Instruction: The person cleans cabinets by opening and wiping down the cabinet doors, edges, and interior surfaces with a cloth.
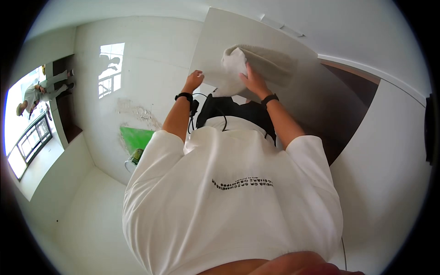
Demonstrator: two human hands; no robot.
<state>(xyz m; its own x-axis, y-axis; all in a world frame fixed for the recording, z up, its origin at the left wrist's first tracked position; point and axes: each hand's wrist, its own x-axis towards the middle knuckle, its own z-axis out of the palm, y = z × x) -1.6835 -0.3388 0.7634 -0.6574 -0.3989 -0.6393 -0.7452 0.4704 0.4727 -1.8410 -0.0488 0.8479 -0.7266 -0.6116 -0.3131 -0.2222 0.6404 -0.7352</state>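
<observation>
My right hand (255,83) rests on a pale cloth (234,62), its fingers closed against the cloth's edge. The cloth lies bunched on a light grey panel (215,36), and a longer beige-grey fold (270,62) stretches to the right. Whether that fold belongs to the same cloth is hard to tell. To the left, my left hand (195,80) hovers near the panel's edge with fingers curled in and nothing visible in them. Both wrists carry black bands, and a dark cable hangs near the left one.
A dark open recess (339,105) lies to the right beside a white panel (385,137). At left are a glossy pale floor (151,55), a green patch (136,137), and a can-like container (133,160). Another person (39,94) is by the window (30,142).
</observation>
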